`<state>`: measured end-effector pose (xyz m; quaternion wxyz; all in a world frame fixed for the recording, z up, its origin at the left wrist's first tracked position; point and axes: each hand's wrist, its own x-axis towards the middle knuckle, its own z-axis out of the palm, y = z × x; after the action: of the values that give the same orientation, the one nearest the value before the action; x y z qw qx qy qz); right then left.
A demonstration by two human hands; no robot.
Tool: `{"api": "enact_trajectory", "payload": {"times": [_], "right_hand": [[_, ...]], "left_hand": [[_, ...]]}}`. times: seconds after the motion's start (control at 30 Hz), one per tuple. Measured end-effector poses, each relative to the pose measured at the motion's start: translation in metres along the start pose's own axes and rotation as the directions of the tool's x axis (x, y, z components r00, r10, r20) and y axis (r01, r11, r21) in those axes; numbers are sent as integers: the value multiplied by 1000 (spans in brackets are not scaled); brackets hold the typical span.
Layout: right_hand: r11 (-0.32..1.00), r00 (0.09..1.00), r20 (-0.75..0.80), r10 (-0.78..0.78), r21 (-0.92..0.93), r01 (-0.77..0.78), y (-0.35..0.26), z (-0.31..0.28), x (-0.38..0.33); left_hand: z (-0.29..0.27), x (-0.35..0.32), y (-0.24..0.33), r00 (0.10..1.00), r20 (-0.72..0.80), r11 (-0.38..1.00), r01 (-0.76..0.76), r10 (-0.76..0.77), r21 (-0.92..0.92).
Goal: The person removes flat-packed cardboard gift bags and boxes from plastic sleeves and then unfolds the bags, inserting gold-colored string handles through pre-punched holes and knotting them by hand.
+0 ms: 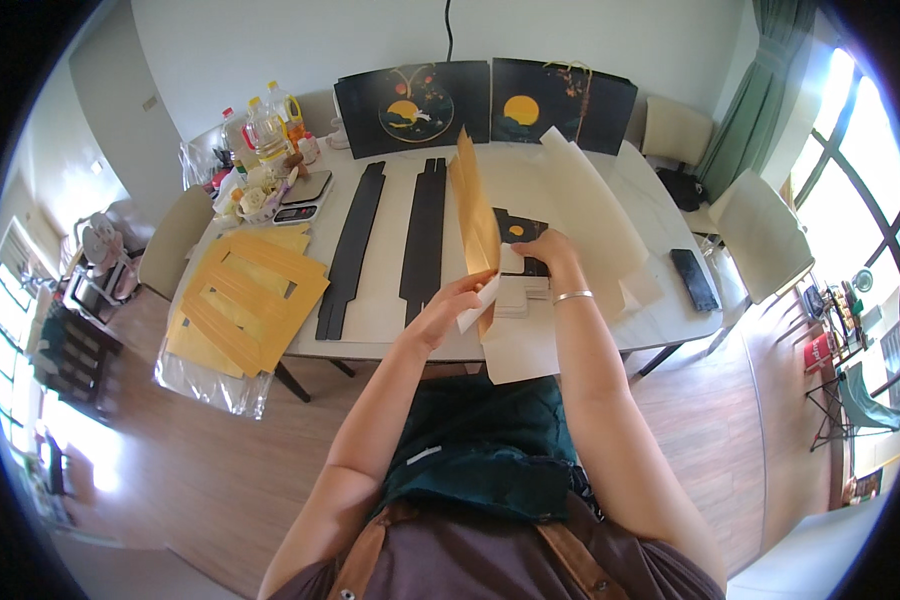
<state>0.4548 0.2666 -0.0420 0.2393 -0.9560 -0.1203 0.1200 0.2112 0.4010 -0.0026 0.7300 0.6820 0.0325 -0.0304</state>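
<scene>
In my left hand [448,312] is a gold cardboard piece [475,215], standing on edge and folded lengthwise. A small white slip [480,303] shows at the same fingertips. Just right of the gold piece, my right hand [552,252] is closed, its fingertips on a small white card [512,260]. Behind that card lies a black printed piece [518,228] with a yellow moon, partly covered by the hand. A stack of small white cards [518,298] rests below the right hand. Both hands are above the near part of the table.
Two black strips [425,240] lie left of centre. Gold frame-cut sheets [245,300] overhang the left edge on clear plastic. A scale [303,195] and bottles [265,130] stand behind. Moon-printed black panels [560,105] line the back. Curled pale paper [595,215] and a phone [694,280] lie right.
</scene>
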Motion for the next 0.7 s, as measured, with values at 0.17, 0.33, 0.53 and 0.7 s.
{"api": "enact_trajectory", "payload": {"times": [0.17,0.33,0.53,0.7], "right_hand": [[997,993,-98,70,41,-66,-27,2,-18],[874,990,-29,137,474,-107,-20,20,2],[283,968,239,-71,936,-211,25,23,20],[130,943,330,-32,937,-324,36,11,8]], "left_hand": [[8,1,4,998,54,990,7,-14,138],[4,5,2,992,106,975,40,-64,220],[0,13,-14,959,-281,973,-38,-28,-226],[-4,30,-16,972,-166,928,96,-166,-360]]}}
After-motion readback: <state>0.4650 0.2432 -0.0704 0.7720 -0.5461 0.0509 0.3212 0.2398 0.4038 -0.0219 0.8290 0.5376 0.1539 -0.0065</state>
